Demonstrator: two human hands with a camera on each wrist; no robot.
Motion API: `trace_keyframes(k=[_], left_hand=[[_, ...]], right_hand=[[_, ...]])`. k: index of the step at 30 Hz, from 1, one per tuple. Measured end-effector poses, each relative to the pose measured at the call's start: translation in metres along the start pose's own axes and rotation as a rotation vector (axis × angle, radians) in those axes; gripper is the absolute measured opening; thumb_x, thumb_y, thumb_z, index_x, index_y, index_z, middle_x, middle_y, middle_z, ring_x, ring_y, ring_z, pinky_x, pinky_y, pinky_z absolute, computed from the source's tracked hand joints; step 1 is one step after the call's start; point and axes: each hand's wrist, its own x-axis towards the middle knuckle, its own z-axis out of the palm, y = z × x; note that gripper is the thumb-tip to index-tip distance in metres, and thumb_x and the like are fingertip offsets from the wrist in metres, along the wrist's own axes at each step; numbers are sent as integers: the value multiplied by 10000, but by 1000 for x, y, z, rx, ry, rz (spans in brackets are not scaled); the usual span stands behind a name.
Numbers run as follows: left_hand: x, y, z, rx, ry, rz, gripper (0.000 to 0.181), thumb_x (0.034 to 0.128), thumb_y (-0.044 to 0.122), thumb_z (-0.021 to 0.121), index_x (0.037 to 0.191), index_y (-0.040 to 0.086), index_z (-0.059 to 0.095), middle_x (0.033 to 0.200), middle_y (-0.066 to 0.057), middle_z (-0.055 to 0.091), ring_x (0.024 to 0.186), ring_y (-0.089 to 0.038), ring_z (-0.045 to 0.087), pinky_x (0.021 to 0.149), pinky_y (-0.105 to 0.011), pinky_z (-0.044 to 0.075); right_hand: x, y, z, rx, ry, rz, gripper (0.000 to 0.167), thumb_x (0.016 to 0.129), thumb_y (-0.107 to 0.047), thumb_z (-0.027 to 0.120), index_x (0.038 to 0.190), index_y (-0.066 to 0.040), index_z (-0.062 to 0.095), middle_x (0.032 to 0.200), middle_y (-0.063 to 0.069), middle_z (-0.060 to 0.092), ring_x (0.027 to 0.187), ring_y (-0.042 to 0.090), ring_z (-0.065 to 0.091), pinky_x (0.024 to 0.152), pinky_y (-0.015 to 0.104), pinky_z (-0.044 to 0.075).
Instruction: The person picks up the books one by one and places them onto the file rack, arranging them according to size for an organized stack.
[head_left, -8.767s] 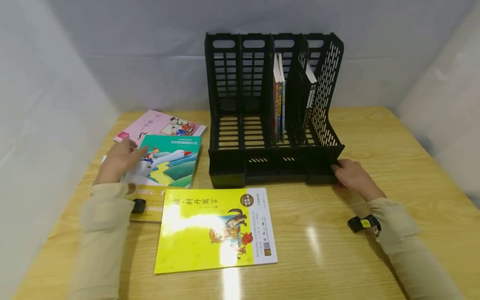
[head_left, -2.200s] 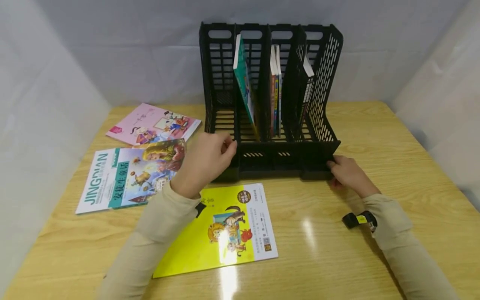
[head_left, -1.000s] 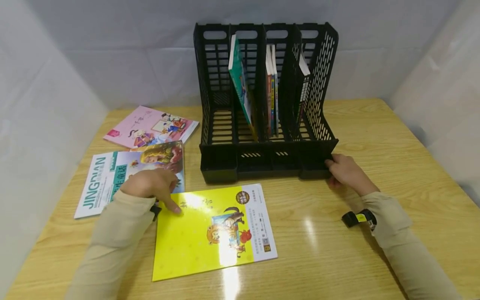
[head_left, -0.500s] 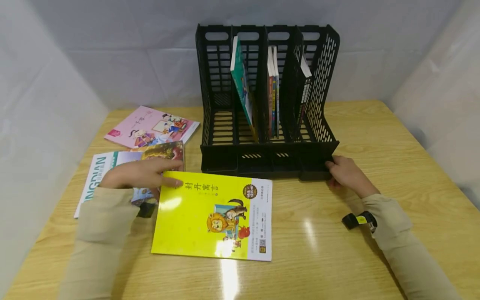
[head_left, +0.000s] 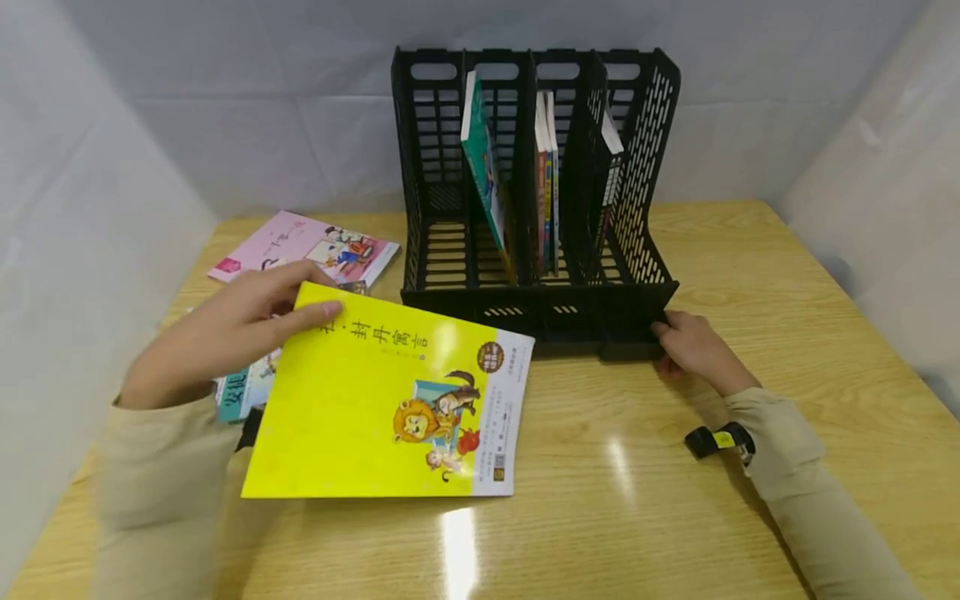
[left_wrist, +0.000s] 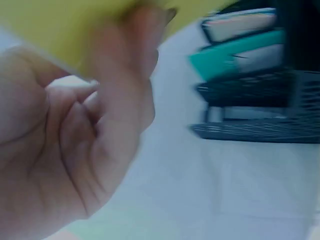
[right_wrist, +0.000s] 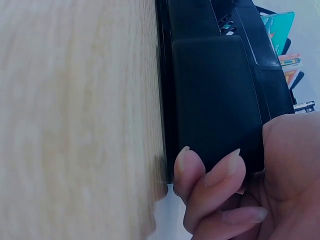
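My left hand (head_left: 232, 329) pinches the top left corner of a yellow book (head_left: 337, 400), thumb on the cover and fingers behind; the book is tilted above the table. In the left wrist view, the left hand (left_wrist: 100, 115) has the blurred yellow book (left_wrist: 45, 30) between thumb and fingers. My right hand (head_left: 697, 350) grips the front right corner of the black file rack (head_left: 540, 333). The right wrist view shows the right hand (right_wrist: 230, 190) with its fingers curled at the corner of the rack (right_wrist: 215, 100).
A green book (head_left: 480, 158) leans in the rack's second compartment from the left. Thin books (head_left: 547, 192) stand in the third, a dark book (head_left: 609, 183) in the fourth. A pink book (head_left: 285, 242) and a partly covered book (head_left: 238, 392) lie on the table's left side.
The left hand has taken hold of the yellow book by its corner and raised it up and to the left. Earlier, the green book went into the rack. The right hand stays at the rack's corner.
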Motion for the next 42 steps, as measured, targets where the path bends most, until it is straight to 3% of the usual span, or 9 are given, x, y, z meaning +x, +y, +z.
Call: trace_keyframes(k=[4,7,15,22,25,27,32,38,42], left_hand=[[-21,17,-11,-86,148,-7,239,989,182,560,1227,192,535,693,-51,596,470,-180,512,415,-276,410],[-28,20,-16,-182,231,-81,237,987,198,565,1221,179,599,745,-69,663,452,-200,544,373,-296,420],[-48,-16,-40,-566,350,-296,303,950,210,625,1216,68,646,893,-88,721,650,-299,700,503,-440,539],[-55,-25,-50,-465,584,-419,263,986,318,540,1155,161,667,916,149,684,620,-165,691,457,-330,538],[-45,-22,-48,-447,533,-401,274,1018,360,449,1136,176,615,984,98,632,688,-109,660,520,-257,535],[-43,-20,-47,-362,427,-391,314,1037,431,320,1152,222,525,1084,21,554,776,-148,617,604,-301,527],[-51,-28,-44,-29,242,-318,482,1021,504,79,1247,258,427,1196,-135,508,807,-270,541,616,-375,440],[-79,-41,-31,274,102,-234,402,1033,454,345,1398,293,397,973,-96,626,685,-217,546,538,-330,396],[-89,-25,-15,335,128,-281,515,893,544,609,1316,297,451,954,-147,670,697,-237,603,508,-337,414]], right_hand=[[0,-1,1,13,1,2,425,1039,-201,284,1222,126,485,601,64,628,519,204,609,671,374,505],[-1,-1,0,33,-10,12,436,1037,-191,283,1271,140,446,615,74,631,538,203,617,623,350,510],[0,0,0,16,6,9,393,1033,-187,289,1176,113,498,604,70,623,511,199,596,601,339,495],[0,-2,-3,-14,14,-1,365,1029,-194,294,1077,84,526,597,58,625,494,197,593,605,336,493],[0,-2,-2,-10,12,5,357,1032,-191,295,1056,82,523,599,58,627,493,189,589,587,326,486],[0,-1,-1,-2,6,11,357,1033,-191,296,1069,85,520,601,59,627,493,187,588,580,322,483],[0,1,1,-3,5,9,363,1032,-187,291,1105,92,512,593,54,625,489,189,589,599,321,481],[0,0,0,3,9,2,376,1027,-187,290,1137,103,504,591,55,625,501,195,599,646,353,496],[-1,0,1,-1,14,2,376,1029,-192,293,1121,95,516,587,52,627,497,193,601,666,360,499]])
